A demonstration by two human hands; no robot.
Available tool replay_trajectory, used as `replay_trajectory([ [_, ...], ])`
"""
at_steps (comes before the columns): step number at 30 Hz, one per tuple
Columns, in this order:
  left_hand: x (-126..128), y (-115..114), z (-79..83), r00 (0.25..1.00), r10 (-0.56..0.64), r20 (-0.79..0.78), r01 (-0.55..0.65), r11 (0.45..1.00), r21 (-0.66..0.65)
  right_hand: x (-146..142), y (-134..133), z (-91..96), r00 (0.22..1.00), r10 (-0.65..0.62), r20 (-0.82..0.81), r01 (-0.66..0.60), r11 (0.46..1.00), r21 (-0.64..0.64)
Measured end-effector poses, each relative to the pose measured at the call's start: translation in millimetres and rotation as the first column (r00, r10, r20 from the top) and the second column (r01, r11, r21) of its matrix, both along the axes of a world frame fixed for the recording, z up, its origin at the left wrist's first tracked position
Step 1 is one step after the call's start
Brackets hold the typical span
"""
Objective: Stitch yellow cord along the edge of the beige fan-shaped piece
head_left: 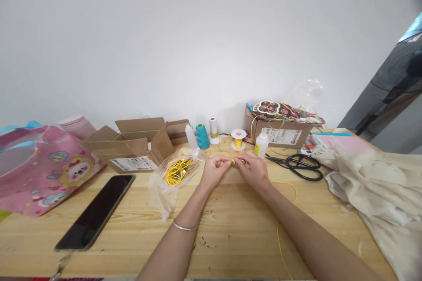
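Observation:
Above the middle of the wooden table, my left hand (216,170) and my right hand (252,169) meet, each pinching a small knotted piece of yellow cord (233,161) between thumb and fingers. How the knot is formed is too small to make out. A long tail of the yellow cord (296,191) trails on the table by my right forearm down to the near edge. Just beyond my hands stands a spool of yellow cord (238,140). A white bottle with a yellow label (261,144) is close behind my right hand.
A plastic bag with yellow cord (178,172), a phone (95,213), an open carton (132,145) and a pink bag (49,167) lie left. Teal thread (202,137) stands behind. Black scissors (301,166), a filled box (280,134) and cream cloth (379,184) are right.

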State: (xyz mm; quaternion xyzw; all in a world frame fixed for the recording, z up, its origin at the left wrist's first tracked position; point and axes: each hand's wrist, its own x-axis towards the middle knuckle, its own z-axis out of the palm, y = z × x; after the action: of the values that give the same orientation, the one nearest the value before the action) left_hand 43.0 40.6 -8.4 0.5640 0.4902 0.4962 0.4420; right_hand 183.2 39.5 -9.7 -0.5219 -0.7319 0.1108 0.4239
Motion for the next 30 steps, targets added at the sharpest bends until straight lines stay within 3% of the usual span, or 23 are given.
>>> replay_trajectory([
  [15,1.1,2.0,-3.5,0.999,-0.032,0.022,0.034,0.998,-0.057,-0.2,-2.6,1.0,0.999,-0.030,0.044,0.028,0.998,0.050],
  [30,-2.3,0.7,-1.4,0.995,-0.041,0.090,0.045,0.998,-0.042,0.8,0.6,-1.6,1.000,-0.016,-0.007,0.016,1.000,-0.013],
])
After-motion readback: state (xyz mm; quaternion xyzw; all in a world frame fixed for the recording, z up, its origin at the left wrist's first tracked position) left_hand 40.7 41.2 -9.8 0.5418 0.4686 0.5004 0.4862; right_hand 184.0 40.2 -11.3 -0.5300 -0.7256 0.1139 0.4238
